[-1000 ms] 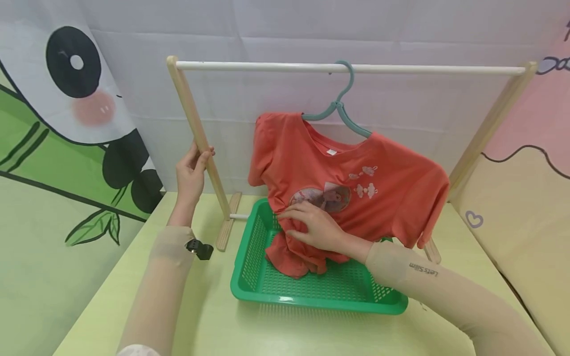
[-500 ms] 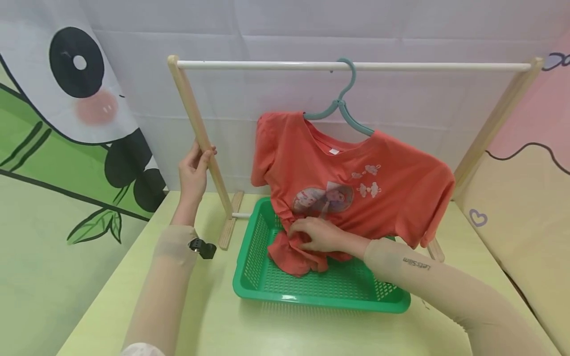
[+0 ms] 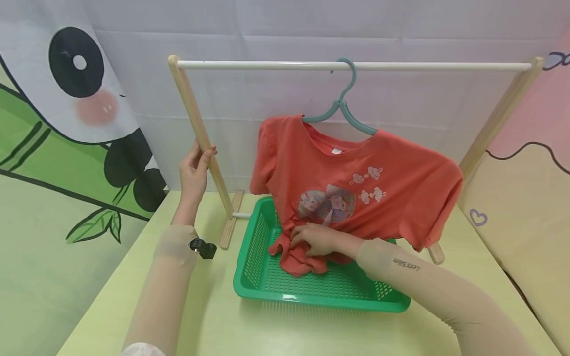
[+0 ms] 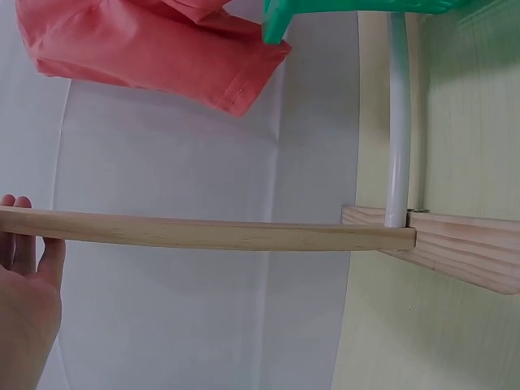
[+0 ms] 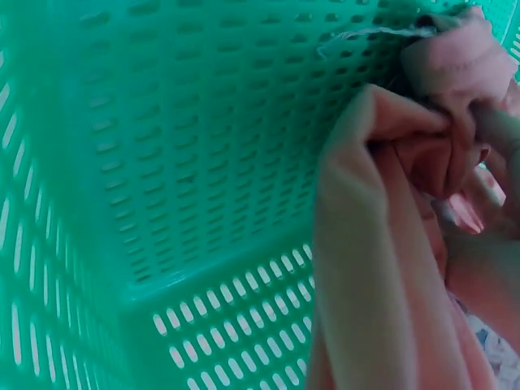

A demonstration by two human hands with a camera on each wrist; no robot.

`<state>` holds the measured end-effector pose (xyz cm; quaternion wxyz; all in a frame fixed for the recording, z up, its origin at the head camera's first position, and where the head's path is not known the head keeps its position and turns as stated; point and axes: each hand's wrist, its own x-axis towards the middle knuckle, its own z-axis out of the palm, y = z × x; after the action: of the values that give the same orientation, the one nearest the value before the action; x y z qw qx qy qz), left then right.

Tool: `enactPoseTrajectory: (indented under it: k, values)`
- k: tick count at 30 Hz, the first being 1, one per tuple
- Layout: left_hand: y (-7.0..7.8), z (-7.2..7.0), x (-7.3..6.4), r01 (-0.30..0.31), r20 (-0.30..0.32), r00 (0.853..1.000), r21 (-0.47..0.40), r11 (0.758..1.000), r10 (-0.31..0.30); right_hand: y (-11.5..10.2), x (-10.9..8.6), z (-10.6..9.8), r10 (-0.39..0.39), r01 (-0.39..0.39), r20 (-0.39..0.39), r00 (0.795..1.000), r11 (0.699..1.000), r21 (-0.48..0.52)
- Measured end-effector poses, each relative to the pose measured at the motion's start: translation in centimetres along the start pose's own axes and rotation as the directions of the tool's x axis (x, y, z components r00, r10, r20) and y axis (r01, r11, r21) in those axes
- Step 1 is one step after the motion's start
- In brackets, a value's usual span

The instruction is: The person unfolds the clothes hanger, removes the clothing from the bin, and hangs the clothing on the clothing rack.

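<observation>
A red T-shirt point(image 3: 285, 163) with a round printed picture hangs tilted on a teal hanger point(image 3: 357, 124), which is hooked over the white rail point(image 3: 267, 66). Its bunched lower part dips into a green basket point(image 3: 320, 303). My right hand point(image 3: 316, 240) pinches that bunched fabric low on the shirt, over the basket. Folds of the cloth point(image 5: 361, 236) partly cover my fingers in the right wrist view. On the left, my left hand point(image 3: 194, 165) grips the rack's wooden post point(image 3: 191, 106), fingers behind it and thumb point(image 4: 51, 262) in front.
The rack's left foot point(image 3: 230, 225) stands on the pale yellow table point(image 3: 267, 331), and its right post point(image 3: 498, 118) rises behind the shirt's sleeve. A white cloth point(image 3: 285, 29) hangs behind the rack. Painted panels flank the table on both sides.
My right hand has moved down from the shirt's front and its fingers have closed on the bunched fabric. The shirt has shifted slightly right. My left hand stays on the post.
</observation>
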<state>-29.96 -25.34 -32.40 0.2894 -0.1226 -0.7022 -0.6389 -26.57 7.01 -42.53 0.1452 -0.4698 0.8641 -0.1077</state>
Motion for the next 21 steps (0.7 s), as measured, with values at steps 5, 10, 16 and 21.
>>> enactPoseTrajectory:
  k: [5,10,16,21]
  values:
    - [0.0,0.0,0.0,0.001,-0.001,1.000,-0.003,1.000,-0.001,0.3,0.3,0.2,-0.040,0.041,-0.077,0.996,0.999,0.019]
    - [0.1,-0.1,0.0,0.007,0.002,1.000,-0.007,1.000,-0.007,0.3,0.3,-0.2,-0.064,0.070,-0.152,0.986,0.997,0.030]
    - [0.2,-0.2,-0.1,0.014,-0.002,1.000,-0.013,1.000,-0.014,-0.9,-0.7,-1.3,0.012,-0.003,-0.142,0.990,0.998,0.062]
    - [0.3,-0.3,-0.1,0.028,0.002,1.000,-0.013,1.000,-0.028,-1.7,-1.7,-1.6,0.125,-0.113,-0.163,0.979,0.990,0.080]
